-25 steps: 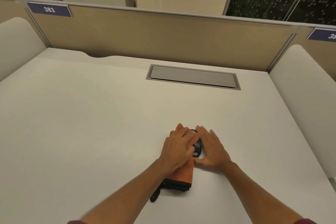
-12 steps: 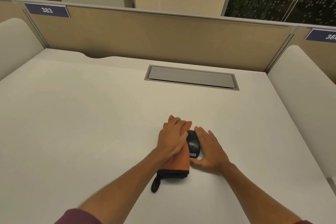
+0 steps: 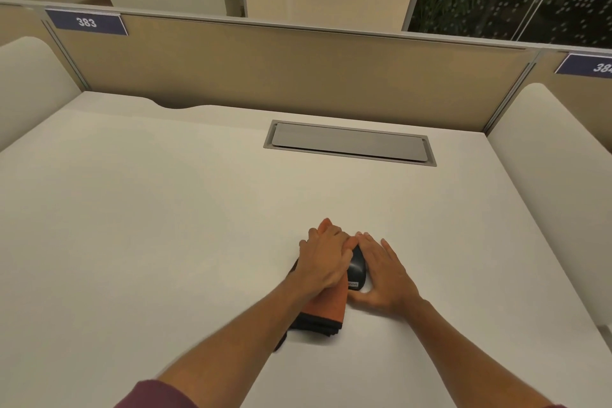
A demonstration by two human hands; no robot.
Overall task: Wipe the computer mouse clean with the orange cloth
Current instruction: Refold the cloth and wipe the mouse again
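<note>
A person's two bare hands meet near the front middle of a pale tabletop (image 3: 165, 225). The left hand (image 3: 326, 258) lies palm down on a folded orange cloth (image 3: 329, 306), its fingers pressing the cloth against the left side of a dark computer mouse (image 3: 358, 267). The grip of this hand is flat and pressing rather than clenched; the fingers lie close together over the cloth, and whether they curl around any fold of it cannot be told. The cloth has a dark edge along its near end, and its near part shows bare below the wrist, lying on the tabletop. A dark strip, perhaps a strap or the cloth's underside, pokes out from beneath the left forearm.

The right hand (image 3: 385, 278) rests on the tabletop just beside the mouse on its right, fingers stretched forward along the mouse's side and the thumb tucked around its near end. This hand steadies the mouse with a loose, open grip, touching it rather than wrapping it.

The mouse sits upright on the tabletop between the two hands, its top and near end visible, with a small pale label at the near edge.

Farther back, a grey rectangular flap (image 3: 349, 144) is set into the tabletop. Behind it stands a tan divider panel (image 3: 281, 69) carrying a blue sign (image 3: 86, 22) that reads 383.
</note>
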